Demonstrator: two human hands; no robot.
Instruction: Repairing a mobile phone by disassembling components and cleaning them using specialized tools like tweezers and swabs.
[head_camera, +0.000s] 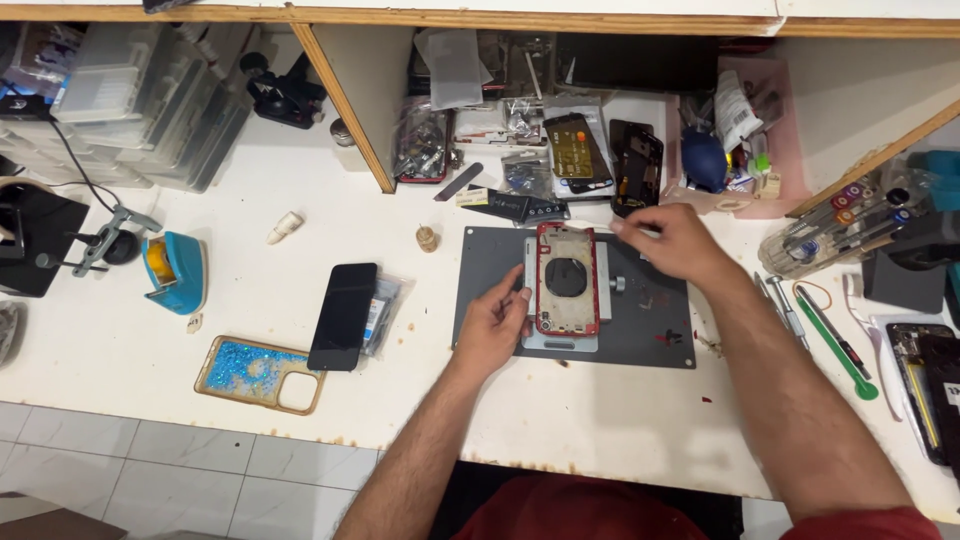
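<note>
A red phone housing (566, 278) with its back open lies clamped in a metal holder (560, 340) on a dark grey work mat (640, 320). My left hand (493, 325) rests against the housing's left edge, fingers curled, thumb and forefinger touching the frame. My right hand (672, 240) hovers just right of the housing's top corner, fingers pinched together; whether it holds a small part cannot be told.
A black phone (343, 315) and a glittery blue case (262, 373) lie at left, next to a blue tape dispenser (176, 270). Screwdrivers and tweezers (830, 335) lie at right. Phone parts (600, 160) crowd the shelf behind. Plastic drawers (140, 100) stand far left.
</note>
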